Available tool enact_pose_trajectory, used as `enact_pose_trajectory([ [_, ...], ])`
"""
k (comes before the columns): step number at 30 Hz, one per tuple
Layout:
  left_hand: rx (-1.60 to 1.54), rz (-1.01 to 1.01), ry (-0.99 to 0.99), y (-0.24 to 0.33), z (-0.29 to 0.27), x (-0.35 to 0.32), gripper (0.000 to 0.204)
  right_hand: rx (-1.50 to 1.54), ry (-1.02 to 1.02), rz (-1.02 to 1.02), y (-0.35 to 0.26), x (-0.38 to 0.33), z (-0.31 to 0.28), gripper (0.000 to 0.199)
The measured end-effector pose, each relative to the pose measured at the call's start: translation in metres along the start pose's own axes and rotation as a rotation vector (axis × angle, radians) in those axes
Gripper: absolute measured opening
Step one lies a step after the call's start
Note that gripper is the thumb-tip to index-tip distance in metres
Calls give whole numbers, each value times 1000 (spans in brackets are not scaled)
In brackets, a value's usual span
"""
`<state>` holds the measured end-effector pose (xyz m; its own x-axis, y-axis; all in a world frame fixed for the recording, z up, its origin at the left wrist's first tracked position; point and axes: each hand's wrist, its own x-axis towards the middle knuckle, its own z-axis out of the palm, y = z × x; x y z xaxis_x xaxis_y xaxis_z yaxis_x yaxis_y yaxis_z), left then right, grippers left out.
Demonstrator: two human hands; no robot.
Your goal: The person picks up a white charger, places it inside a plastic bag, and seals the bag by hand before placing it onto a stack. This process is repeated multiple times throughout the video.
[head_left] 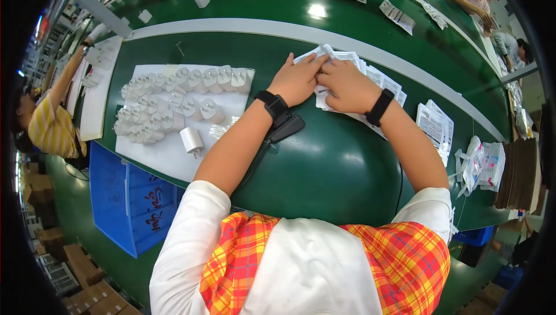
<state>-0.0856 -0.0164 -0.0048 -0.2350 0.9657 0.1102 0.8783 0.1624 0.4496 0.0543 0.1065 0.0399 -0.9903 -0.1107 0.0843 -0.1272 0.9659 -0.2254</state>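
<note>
The printed bags point(382, 83) are fanned near the far edge of the worktop point(324, 170), under the left hand point(295, 80) and right hand point(350, 86). Fingers point(333, 68) are bunched together there; whether a bag is pinched cannot be told. The overlapping layers could be skewed by uneven pressure.

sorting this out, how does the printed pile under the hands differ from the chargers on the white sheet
The pile is thin printed layers; the chargers are chunky blocks with prongs. The left hand and right hand touch the pile, not the chargers. Both are mostly white.
</note>
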Motion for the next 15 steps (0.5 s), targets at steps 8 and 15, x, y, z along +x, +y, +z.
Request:
enact_pose_trajectory([
  [8, 85, 93, -55, 14, -4, -9, 60, 24, -7, 120, -33, -66, -14, 36],
  [15, 206, 107, 35, 22, -7, -22, 65, 51, -353, 223, -93, -10, -91, 46],
])
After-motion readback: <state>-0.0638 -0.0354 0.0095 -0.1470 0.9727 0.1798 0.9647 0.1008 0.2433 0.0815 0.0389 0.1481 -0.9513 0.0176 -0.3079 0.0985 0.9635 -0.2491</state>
